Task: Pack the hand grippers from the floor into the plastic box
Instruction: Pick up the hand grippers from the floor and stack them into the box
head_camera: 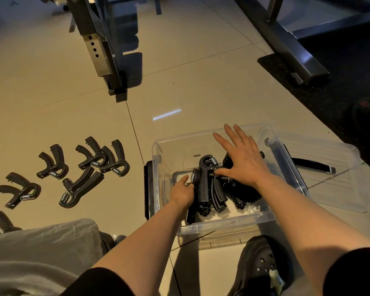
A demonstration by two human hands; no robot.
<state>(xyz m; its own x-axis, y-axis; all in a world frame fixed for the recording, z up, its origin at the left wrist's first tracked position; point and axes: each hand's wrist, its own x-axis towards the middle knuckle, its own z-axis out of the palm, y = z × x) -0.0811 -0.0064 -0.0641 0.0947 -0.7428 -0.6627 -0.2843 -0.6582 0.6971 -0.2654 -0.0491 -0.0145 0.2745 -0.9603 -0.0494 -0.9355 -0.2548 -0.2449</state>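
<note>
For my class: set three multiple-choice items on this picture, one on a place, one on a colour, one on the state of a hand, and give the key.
1. The loose hand grippers lie
A. left of the plastic box
B. on the lid
C. behind the box

2. Their handles are
A. red
B. black
C. white

3. The right hand is
A. a fist
B. spread flat over the grippers in the box
C. on the floor

Key: 1 A, they lie on the tiles left of it; 2 B, all are dark; 3 B, its fingers are straight.
</note>
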